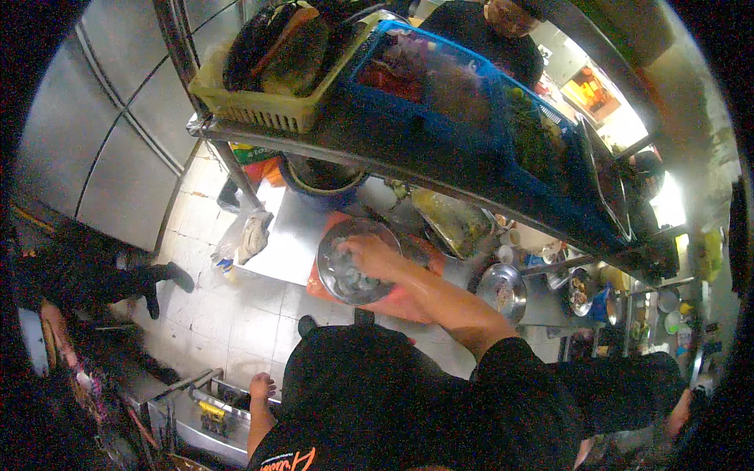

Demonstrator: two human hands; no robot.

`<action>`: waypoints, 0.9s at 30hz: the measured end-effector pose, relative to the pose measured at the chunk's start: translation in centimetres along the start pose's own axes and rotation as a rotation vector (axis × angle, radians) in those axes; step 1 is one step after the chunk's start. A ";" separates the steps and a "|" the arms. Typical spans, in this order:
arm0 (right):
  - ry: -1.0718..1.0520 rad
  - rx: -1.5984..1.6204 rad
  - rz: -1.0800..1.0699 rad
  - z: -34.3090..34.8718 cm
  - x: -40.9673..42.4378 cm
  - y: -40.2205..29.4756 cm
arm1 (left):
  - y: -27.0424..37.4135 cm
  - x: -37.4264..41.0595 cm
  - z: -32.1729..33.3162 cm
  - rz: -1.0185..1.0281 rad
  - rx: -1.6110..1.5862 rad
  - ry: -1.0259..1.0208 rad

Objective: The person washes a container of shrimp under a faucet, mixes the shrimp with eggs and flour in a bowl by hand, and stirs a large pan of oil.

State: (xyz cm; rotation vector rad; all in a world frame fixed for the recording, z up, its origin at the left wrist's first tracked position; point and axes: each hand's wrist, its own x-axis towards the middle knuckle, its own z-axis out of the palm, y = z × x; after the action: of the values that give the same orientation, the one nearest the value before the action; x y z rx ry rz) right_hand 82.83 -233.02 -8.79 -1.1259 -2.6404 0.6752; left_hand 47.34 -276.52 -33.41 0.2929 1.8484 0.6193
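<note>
My right hand (365, 253) reaches into a round metal bowl (325, 277), its fingers down among wet, pale, greyish pieces (353, 279) that I cannot identify. Whether the fingers grip any of them is hidden. The bowl rests on a red-orange board or mat (406, 306) on a metal worktable (283, 235). My left hand (263, 385) hangs low beside my body, apart from the bowl, with its fingers loosely bent and nothing visible in it.
Overhead, a metal shelf (365, 162) carries a cream plastic basket (259, 112) and blue baskets (424, 112) of food. A plastic bag (253, 235) lies at the table's left corner. Another metal bowl (500, 294) stands to the right. One person (500, 35) is beyond the shelf, another (88, 271) at left.
</note>
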 end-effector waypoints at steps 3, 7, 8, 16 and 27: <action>-0.014 -0.317 -0.103 0.3 -3.2 -0.7 | 0.6 0.8 0.1 -0.087 -0.084 0.017; -0.141 -0.073 0.083 2.4 -1.8 3.7 | 2.4 1.4 -0.3 -0.197 -0.225 0.064; -0.114 -0.042 0.108 2.8 -1.4 4.0 | 2.8 1.7 -0.7 -0.162 -0.191 0.060; 0.086 -0.319 0.091 3.9 -0.7 -0.8 | 2.7 3.2 -1.4 0.011 0.000 0.037; -0.097 -0.275 -0.035 2.0 -2.3 0.8 | 0.2 1.9 -0.1 -0.131 -0.169 0.035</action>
State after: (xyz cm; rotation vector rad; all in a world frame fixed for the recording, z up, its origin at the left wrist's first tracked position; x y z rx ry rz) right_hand 84.22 -234.83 -10.92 -1.1357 -2.8957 0.3763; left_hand 46.56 -275.45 -34.80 0.0489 1.8193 0.6886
